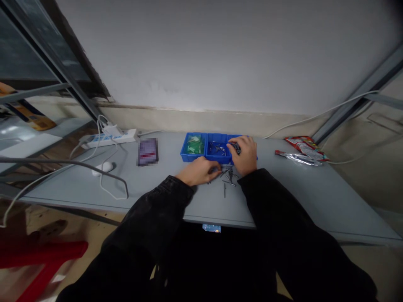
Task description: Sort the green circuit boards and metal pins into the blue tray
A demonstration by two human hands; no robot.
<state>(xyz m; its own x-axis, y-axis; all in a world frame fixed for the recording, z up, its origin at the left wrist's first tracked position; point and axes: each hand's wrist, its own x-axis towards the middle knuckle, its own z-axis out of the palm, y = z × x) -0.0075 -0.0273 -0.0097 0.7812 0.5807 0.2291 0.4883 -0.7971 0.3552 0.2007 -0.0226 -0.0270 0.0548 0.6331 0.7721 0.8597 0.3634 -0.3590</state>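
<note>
Three blue plastic bins stand in a row at the back of the desk: the left bin (188,158) with green and clear bagged items, the middle bin (222,160) with several small metal pins (218,148), and the right bin, mostly hidden by my hand. My right hand (247,155) is over the right bin, fingers curled around small dark pieces (237,148). In front of the middle bin, my left hand (201,170) rests low with fingers bent together; what they hold is hidden. Beside it lies a loose pile of dark metal pins (231,175).
A white power strip (126,137) with cables, a white round item (107,167) and a blurred purple packet (147,151) are at left. A red wrapper (304,146) and a silver package (302,159) lie at right. Grey frame posts flank the desk (289,188); a wall stands behind.
</note>
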